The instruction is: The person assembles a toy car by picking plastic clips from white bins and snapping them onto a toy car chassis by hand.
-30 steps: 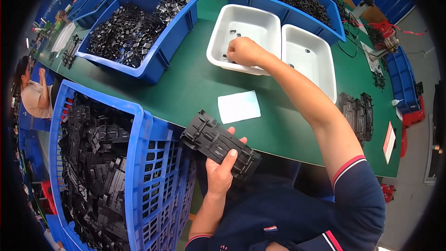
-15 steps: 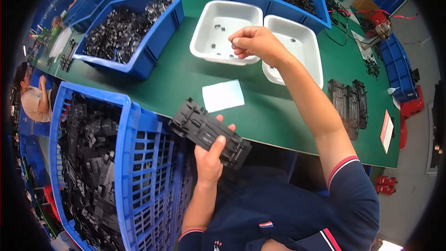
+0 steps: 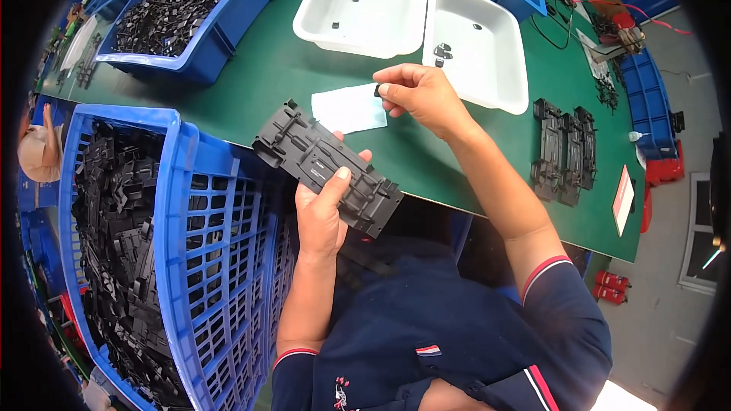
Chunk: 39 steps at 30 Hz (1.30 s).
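Observation:
My left hand (image 3: 321,209) grips a long black molded plastic part (image 3: 329,167) with raised ribs and clips, tilted over the table's front edge. Its thumb lies across the top face. Between the thumb and forefinger of my right hand (image 3: 419,99) is a small black plastic piece (image 3: 378,90), mostly covered by the fingertips. That hand hovers by the right edge of a white sheet (image 3: 335,110), in front of two white trays. A few small black pieces lie in the left tray (image 3: 312,19), and several in the right tray (image 3: 510,53).
Three similar black parts (image 3: 563,152) lie side by side at the right. A blue crate (image 3: 171,205) full of black parts stands at my left. Blue bins (image 3: 221,38) of small black pieces stand behind. A red-and-white card (image 3: 623,202) lies near the table's right edge.
My right hand has come back from over the white trays toward the black part, pinching the small piece. The view has shifted, and the left hand still holds the long part.

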Available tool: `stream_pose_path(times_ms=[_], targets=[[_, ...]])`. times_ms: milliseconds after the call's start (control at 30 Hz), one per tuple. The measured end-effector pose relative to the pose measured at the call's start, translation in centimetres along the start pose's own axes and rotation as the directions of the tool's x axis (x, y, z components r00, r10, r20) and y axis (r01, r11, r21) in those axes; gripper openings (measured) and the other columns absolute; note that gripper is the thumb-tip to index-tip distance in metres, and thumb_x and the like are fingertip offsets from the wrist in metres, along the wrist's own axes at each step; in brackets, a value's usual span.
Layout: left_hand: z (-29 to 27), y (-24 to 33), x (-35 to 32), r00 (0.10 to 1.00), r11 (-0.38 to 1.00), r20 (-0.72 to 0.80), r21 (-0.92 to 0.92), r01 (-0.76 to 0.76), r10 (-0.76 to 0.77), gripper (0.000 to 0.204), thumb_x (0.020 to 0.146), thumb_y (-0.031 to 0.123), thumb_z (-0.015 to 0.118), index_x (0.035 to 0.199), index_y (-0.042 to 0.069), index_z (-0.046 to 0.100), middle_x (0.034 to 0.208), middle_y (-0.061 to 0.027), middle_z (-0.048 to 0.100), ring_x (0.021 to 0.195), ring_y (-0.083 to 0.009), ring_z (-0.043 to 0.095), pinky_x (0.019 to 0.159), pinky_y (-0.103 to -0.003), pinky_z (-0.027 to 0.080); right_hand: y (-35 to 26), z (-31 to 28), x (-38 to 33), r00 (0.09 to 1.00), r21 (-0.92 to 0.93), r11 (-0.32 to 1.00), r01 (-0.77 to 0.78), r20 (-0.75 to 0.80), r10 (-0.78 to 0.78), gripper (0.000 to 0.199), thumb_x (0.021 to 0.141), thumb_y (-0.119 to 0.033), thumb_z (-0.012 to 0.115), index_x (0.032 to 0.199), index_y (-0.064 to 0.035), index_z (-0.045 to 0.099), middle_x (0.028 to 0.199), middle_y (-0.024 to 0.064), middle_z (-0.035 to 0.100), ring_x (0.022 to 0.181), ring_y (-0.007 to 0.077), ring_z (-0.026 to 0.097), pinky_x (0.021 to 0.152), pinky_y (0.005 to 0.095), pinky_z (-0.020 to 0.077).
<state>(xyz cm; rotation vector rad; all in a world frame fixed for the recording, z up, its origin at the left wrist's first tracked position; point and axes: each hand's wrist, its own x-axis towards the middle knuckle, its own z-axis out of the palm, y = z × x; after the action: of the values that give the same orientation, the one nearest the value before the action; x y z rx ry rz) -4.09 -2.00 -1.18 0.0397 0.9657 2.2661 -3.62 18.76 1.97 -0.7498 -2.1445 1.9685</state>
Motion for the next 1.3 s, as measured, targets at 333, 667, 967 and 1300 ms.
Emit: stream_pose_path(times_ms=[333,667,967,1300], targets=[[-0.1,0.2,0.5,1.0,1.0,0.014,-0.012,0.021,-0.02,0.051,0.089,0.0,0.053,0.137,-0.002,0.036,0.135,-0.0131,0.046,0.113,-0.0298,0.057,0.09,-0.04,0.052,0.1,0.6,0.2,0.998,-0.088,0.995,-0.05,-0.028,0.048,0.016,0.084,-0.01,0.065,0.097,-0.0007,0.068,0.078,0.0039,0.065,0.065,0.008,0.057,0.062,0.0215,0.0487],[-0.3,0.4,0.8,0.998,0.998,0.042,-0.005,0.055,-0.054,0.055,0.087,0.001,0.055,0.137,-0.002,0.033,0.136,-0.0166,0.042,0.114,-0.0336,0.056,0.092,-0.043,0.05,2.7,1.5,1.2,0.902,-0.539,0.767,0.349,-0.03,-0.431,0.01,0.079,-0.007,0.068,0.088,-0.0059,0.07,0.081,0.0078,0.059,0.075,0.0204,0.061,0.068,0.0319,0.05],[-0.4,0.4,0.7,0.997,0.998,0.05,0.009,0.056,-0.056,0.055,0.086,0.002,0.055,0.136,-0.003,0.033,0.134,-0.0157,0.044,0.113,-0.0328,0.056,0.091,-0.042,0.051,3.1,1.6,1.0,0.889,-0.619,0.7,0.355,-0.01,-0.459,0.009,0.078,-0.007,0.07,0.086,-0.0094,0.071,0.082,0.007,0.058,0.076,0.0227,0.061,0.068,0.0327,0.0502],[0.0,0.3,0.6,0.998,0.999,0.045,-0.007,0.04,-0.039,0.048,0.089,0.001,0.054,0.135,-0.001,0.038,0.121,-0.0103,0.053,0.112,-0.0288,0.058,0.091,-0.037,0.049,-0.3,1.5,-1.3,0.984,0.212,0.973,0.093,-0.171,-0.057,0.019,0.085,-0.009,0.065,0.103,-0.0009,0.065,0.083,0.001,0.061,0.067,0.0069,0.053,0.059,0.0201,0.043]])
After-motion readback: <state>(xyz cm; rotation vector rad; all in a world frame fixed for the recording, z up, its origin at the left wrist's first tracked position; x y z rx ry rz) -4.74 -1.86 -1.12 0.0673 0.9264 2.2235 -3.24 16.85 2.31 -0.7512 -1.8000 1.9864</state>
